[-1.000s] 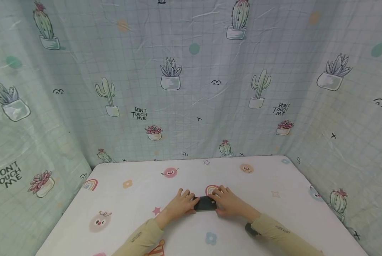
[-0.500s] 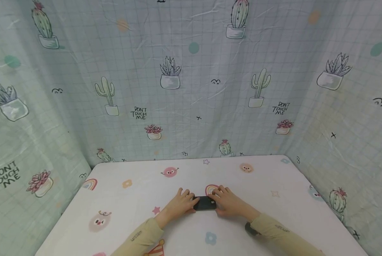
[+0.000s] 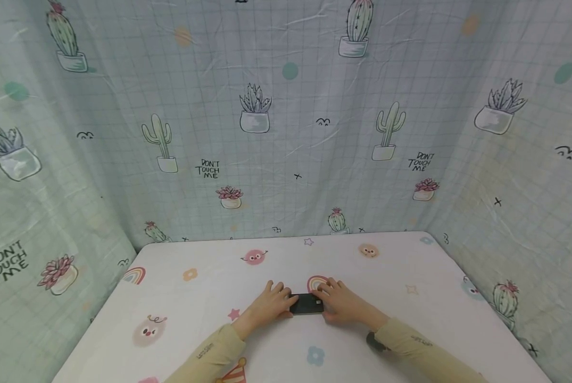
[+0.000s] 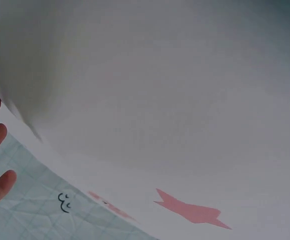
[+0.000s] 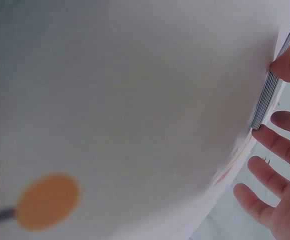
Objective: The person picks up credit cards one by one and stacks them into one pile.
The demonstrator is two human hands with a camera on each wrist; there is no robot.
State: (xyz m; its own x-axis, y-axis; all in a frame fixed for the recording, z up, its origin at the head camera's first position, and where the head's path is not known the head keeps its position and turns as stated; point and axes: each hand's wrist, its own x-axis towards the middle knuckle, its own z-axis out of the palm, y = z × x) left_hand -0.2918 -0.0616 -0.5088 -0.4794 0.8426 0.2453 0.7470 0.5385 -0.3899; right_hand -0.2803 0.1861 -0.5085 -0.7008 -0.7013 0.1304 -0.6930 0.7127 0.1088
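Observation:
A flat stack of dark cards (image 3: pixel 307 304) lies on the white table, its top card marked with a small light square near the right end. Many thin layers show along the edge of the stack (image 5: pixel 266 102) in the right wrist view. My left hand (image 3: pixel 270 307) holds the stack's left end between thumb and fingers. At the opposite end my right hand (image 3: pixel 343 305) grips it, thumb on the near side and a fingertip at the short edge. Only fingertips (image 4: pixel 0 185) and a corner of the stack appear in the left wrist view.
The table (image 3: pixel 195 308) wears a white cover with printed rainbows, stars and faces. Cactus-print curtains (image 3: pixel 286 159) enclose its back and sides. A dark rounded object (image 3: pixel 374 343) is partly hidden under the right sleeve (image 3: pixel 410 343).

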